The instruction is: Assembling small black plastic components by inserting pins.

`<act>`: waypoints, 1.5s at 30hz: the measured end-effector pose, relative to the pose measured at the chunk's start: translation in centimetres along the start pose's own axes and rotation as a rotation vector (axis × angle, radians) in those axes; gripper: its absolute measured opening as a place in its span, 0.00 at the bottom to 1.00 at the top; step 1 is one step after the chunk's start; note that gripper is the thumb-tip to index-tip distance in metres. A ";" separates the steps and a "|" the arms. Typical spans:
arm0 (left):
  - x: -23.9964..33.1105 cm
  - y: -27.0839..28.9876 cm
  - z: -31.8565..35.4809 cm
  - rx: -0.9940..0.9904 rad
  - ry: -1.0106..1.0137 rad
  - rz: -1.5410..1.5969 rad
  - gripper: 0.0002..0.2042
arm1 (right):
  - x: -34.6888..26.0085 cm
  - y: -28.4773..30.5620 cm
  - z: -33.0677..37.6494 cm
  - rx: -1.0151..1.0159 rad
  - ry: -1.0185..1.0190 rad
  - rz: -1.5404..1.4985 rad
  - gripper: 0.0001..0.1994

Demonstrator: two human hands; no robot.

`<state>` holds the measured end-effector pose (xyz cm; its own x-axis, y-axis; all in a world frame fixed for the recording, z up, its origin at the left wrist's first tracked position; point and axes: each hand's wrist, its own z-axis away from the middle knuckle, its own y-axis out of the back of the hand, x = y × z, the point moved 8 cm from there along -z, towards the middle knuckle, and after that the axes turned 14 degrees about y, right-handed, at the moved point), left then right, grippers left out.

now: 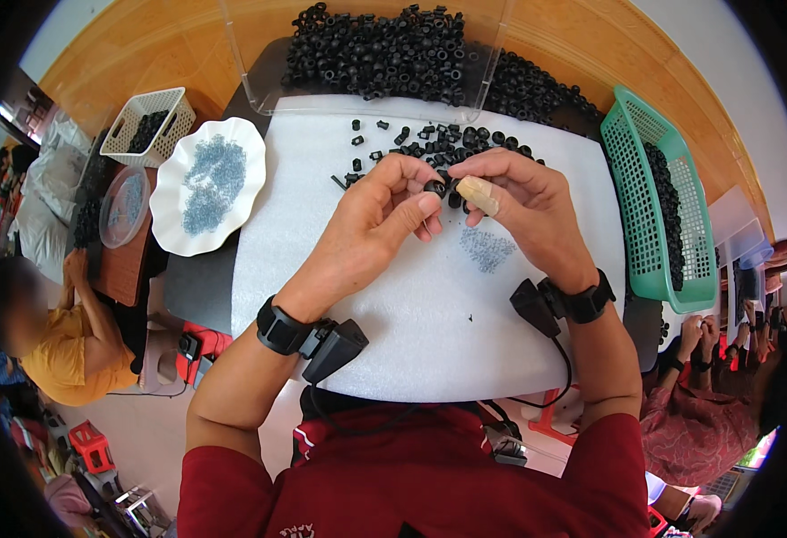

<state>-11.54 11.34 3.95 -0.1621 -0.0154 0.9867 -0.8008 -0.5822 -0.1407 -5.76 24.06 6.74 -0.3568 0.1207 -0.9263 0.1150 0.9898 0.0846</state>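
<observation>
My left hand (377,213) pinches a small black ring-shaped plastic part (435,187) between thumb and fingertips. Close beside it, my right hand (532,206) has its thumb and fingers pressed together, with beige tape (480,195) round the thumb. Something dark shows at the right fingertips, but its shape is mostly hidden. Both hands are over a white foam sheet (393,332). Beyond them lie loose black parts (469,136), and a patch of tiny clear bluish rings (487,251) lies beneath the right hand.
A clear bin (263,109) with heaped black parts (375,54) stands at the back. On the left are a scalloped white dish (167,202) of tiny rings and a white basket (175,130). A green basket (635,224) stands right. People (79,350) sit at both sides.
</observation>
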 end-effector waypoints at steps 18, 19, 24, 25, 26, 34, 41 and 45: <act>-0.5 0.2 -0.1 0.021 0.057 -0.067 0.08 | -2.0 -0.5 0.0 -0.016 0.270 0.455 0.09; -0.6 0.2 -0.1 0.023 0.059 -0.066 0.08 | -2.4 -0.8 -0.1 -0.046 0.331 0.519 0.09; -0.7 0.2 -0.1 0.034 0.074 -0.125 0.08 | -3.2 -1.4 0.0 -0.088 0.443 0.636 0.10; -0.8 0.2 -0.1 0.035 0.075 -0.124 0.08 | -3.4 -1.6 0.1 -0.102 0.473 0.679 0.11; -0.8 0.2 -0.1 0.034 0.072 -0.136 0.08 | -3.4 -1.6 0.1 -0.103 0.472 0.677 0.11; -1.0 0.0 -0.1 0.035 0.079 -0.217 0.09 | -3.8 -1.9 0.3 -0.169 0.533 0.748 0.11; -1.1 -0.2 -0.2 0.002 0.087 -0.292 0.07 | -1.5 -0.6 0.2 -0.234 0.245 0.554 0.10; -1.0 0.0 0.3 -0.026 0.091 -0.314 0.08 | 0.2 -0.5 0.2 -0.206 -0.044 0.134 0.09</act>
<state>-11.21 11.15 2.99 0.0453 0.2345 0.9711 -0.8342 -0.5259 0.1659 -5.76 23.55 6.41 -0.3098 0.2533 -0.9164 -0.0347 0.9602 0.2771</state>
